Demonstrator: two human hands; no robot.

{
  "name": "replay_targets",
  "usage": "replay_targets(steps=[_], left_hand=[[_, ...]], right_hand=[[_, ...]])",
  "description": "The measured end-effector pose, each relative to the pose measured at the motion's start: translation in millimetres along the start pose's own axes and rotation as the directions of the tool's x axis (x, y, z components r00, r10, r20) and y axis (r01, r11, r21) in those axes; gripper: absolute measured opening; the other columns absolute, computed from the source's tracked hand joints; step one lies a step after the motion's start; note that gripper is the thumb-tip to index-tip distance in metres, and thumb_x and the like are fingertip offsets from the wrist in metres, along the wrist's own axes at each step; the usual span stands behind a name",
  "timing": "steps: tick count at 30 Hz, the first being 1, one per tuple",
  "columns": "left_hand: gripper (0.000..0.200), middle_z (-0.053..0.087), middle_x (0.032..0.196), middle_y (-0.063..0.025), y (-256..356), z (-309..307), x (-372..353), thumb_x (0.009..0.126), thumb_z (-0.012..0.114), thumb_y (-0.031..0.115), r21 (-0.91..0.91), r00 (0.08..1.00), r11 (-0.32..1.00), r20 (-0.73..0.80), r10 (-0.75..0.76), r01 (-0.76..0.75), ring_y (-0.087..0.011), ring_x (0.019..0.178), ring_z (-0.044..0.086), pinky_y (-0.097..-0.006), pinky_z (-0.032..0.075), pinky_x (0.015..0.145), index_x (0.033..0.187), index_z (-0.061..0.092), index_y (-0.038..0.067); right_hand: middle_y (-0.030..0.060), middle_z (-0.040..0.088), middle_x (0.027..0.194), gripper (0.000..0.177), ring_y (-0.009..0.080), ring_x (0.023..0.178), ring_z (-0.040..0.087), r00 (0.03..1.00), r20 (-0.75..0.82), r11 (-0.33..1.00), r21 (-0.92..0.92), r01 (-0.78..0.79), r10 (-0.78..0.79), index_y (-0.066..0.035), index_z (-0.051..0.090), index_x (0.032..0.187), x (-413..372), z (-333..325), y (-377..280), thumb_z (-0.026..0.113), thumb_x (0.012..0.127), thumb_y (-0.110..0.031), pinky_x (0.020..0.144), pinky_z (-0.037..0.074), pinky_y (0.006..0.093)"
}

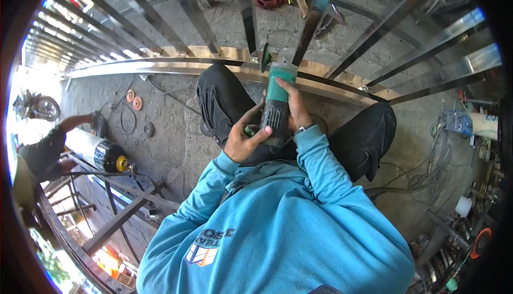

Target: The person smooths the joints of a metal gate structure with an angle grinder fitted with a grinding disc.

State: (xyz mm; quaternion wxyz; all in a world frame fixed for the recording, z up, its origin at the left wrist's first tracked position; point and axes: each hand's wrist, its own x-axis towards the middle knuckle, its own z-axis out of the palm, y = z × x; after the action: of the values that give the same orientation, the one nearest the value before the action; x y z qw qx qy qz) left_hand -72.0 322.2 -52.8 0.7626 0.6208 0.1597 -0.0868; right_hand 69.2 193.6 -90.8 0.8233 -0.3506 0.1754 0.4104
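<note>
An angle grinder (pixel 277 99) with a green and black body is held in front of my lap, its disc (pixel 265 58) pointing away from me beside the metal rail. My left hand (pixel 245 139) is closed on the black rear part, thumb lying along its side. Around the green front part wraps my right hand (pixel 297 106), thumb on top. The grinder's head and disc overlap the shiny bottom rail (pixel 235 61) of a metal railing in this view. Upright metal bars (pixel 245 11) rise from that rail.
On the left, a person (pixel 40 152) is beside a gas cylinder (pixel 93 149) and a metal frame (pixel 115 222). Loose discs (pixel 137 103) and cables lie on the floor. Pliers (pixel 324 26) lie beyond the rail. Tools and a blue machine (pixel 457 122) stand at right.
</note>
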Motion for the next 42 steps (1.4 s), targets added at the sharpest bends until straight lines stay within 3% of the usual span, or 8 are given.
replay_targets(steps=[2,3,7,12,24,25,33,42], left_hand=[[0.073,0.067,0.124,-0.014,-3,-6,5,0.093,0.076,0.019,0.056,0.992,0.991,-0.031,0.12,-0.118,-0.0144,0.095,0.066,-0.0288,0.054,0.082,0.154,0.041,0.003],[0.071,0.061,0.136,-0.0122,1,-10,5,0.093,0.075,0.018,0.084,0.997,0.994,-0.022,0.068,-0.066,-0.0138,0.099,0.064,-0.0283,0.053,0.088,0.153,0.043,0.0],[0.07,0.063,0.133,-0.0108,-1,-17,9,0.095,0.073,0.018,-0.01,0.994,0.994,0.007,0.107,-0.107,-0.0144,0.108,0.064,-0.0282,0.051,0.096,0.154,0.04,-0.001],[0.07,0.064,0.13,-0.012,2,-30,12,0.095,0.073,0.018,0.024,0.999,1.0,0.05,-0.001,0.0,-0.0161,0.112,0.064,-0.0296,0.049,0.1,0.153,0.04,-0.003],[0.066,0.062,0.135,-0.0127,6,-18,10,0.097,0.071,0.022,0.078,1.0,0.997,0.025,-0.011,0.009,-0.0165,0.121,0.059,-0.0311,0.045,0.105,0.151,0.043,-0.004],[0.066,0.062,0.134,-0.0122,6,-17,10,0.097,0.071,0.023,0.036,0.999,0.999,0.031,-0.016,0.015,-0.0166,0.122,0.057,-0.0317,0.043,0.107,0.151,0.044,-0.004],[0.064,0.064,0.13,-0.011,-4,-13,3,0.097,0.072,0.024,0.066,1.0,0.998,0.0,-0.007,0.007,-0.015,0.118,0.059,-0.0297,0.045,0.103,0.149,0.047,-0.004],[0.064,0.065,0.13,-0.0126,0,-23,5,0.098,0.071,0.024,-0.002,0.999,1.0,-0.037,-0.026,0.026,-0.0171,0.117,0.061,-0.0301,0.046,0.103,0.149,0.046,-0.004]], right_hand=[[0.0113,0.068,0.082,0.039,0.0219,0.066,0.069,1.0,-0.003,1.0,0.021,0.015,-0.015,-0.003,0.06,0.109,5,4,6,0.075,0.089,-0.033,0.063,0.06,0.0348],[0.0114,0.067,0.081,0.039,0.022,0.066,0.069,1.0,0.013,0.999,0.033,0.008,-0.008,-0.003,0.06,0.109,8,3,8,0.074,0.089,-0.032,0.063,0.06,0.0347],[0.0125,0.068,0.084,0.043,0.0237,0.071,0.071,0.998,0.036,0.998,0.05,0.048,-0.049,-0.002,0.057,0.111,16,2,14,0.073,0.089,-0.036,0.064,0.061,0.0363],[0.0136,0.068,0.084,0.044,0.0254,0.069,0.071,0.997,0.038,0.995,0.079,0.066,-0.069,-0.002,0.056,0.114,25,2,19,0.072,0.091,-0.036,0.063,0.062,0.0369],[0.0145,0.067,0.08,0.038,0.0264,0.062,0.07,0.973,-0.153,0.984,0.006,0.177,-0.174,-0.001,0.059,0.111,12,6,11,0.073,0.091,-0.031,0.054,0.061,0.0377],[0.0144,0.061,0.083,0.048,0.0283,0.056,0.068,0.97,-0.147,0.978,0.041,0.202,-0.194,0.001,0.051,0.116,11,7,10,0.077,0.087,-0.027,0.05,0.061,0.0401],[0.0138,0.063,0.081,0.044,0.028,0.056,0.069,0.97,-0.144,0.979,0.023,0.204,-0.198,0.001,0.054,0.114,6,3,11,0.078,0.086,-0.024,0.049,0.061,0.0398],[0.0139,0.065,0.079,0.041,0.0267,0.059,0.07,0.976,-0.142,0.985,-0.073,0.156,-0.165,-0.001,0.056,0.112,17,18,12,0.073,0.091,-0.031,0.051,0.06,0.0375]])
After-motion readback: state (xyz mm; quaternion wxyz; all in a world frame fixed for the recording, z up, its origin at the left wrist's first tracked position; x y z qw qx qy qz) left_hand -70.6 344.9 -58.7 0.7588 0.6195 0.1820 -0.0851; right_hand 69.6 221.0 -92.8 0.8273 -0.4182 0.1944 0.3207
